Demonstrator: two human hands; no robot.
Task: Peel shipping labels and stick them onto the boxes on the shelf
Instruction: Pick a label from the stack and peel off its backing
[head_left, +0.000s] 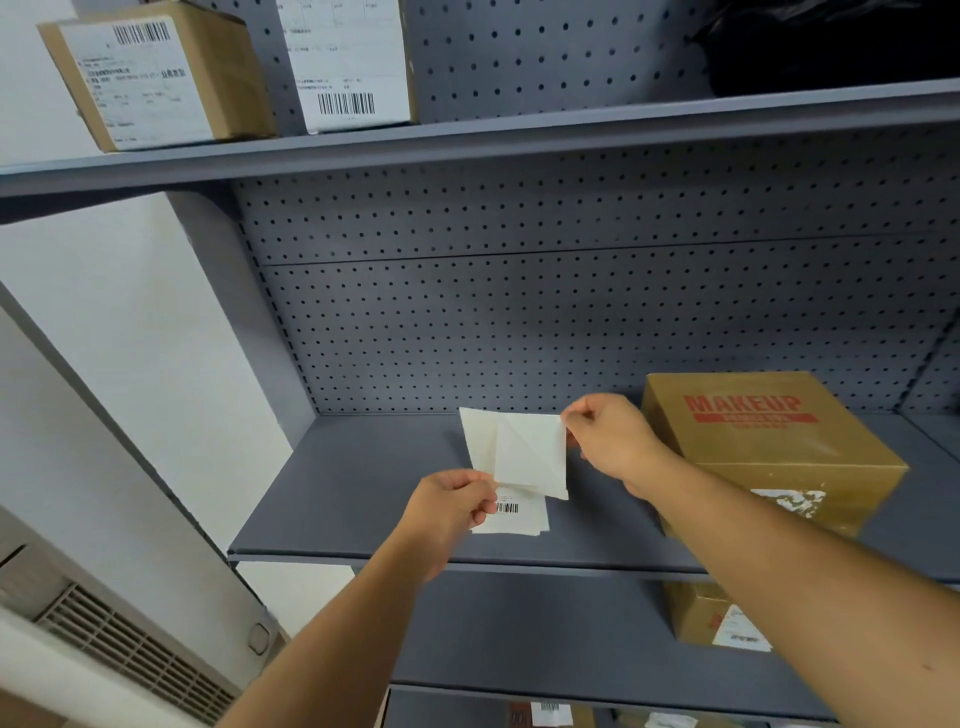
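Grey pegboard shelf (332, 499) carries a box (769, 447) at the right. Left of the box, the left hand (449, 506) pinches the label sheet (511, 512) by its barcode end while the right hand (610, 436) pinches the peeled layer (524, 452), upright, long axis running away from the person

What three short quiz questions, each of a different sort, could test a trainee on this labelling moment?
1. True or false: the right hand pinches the top corner of the white sheet that is peeling away.
2. Multiple choice: the barcode label held by the left hand is (a) stuck on the box marked MAKEUP, (b) held above the middle shelf, (c) lying on the top shelf.
3. Fill in: the top shelf carries ___ boxes with white labels in view.

Key: 1 true; 2 b; 3 two.
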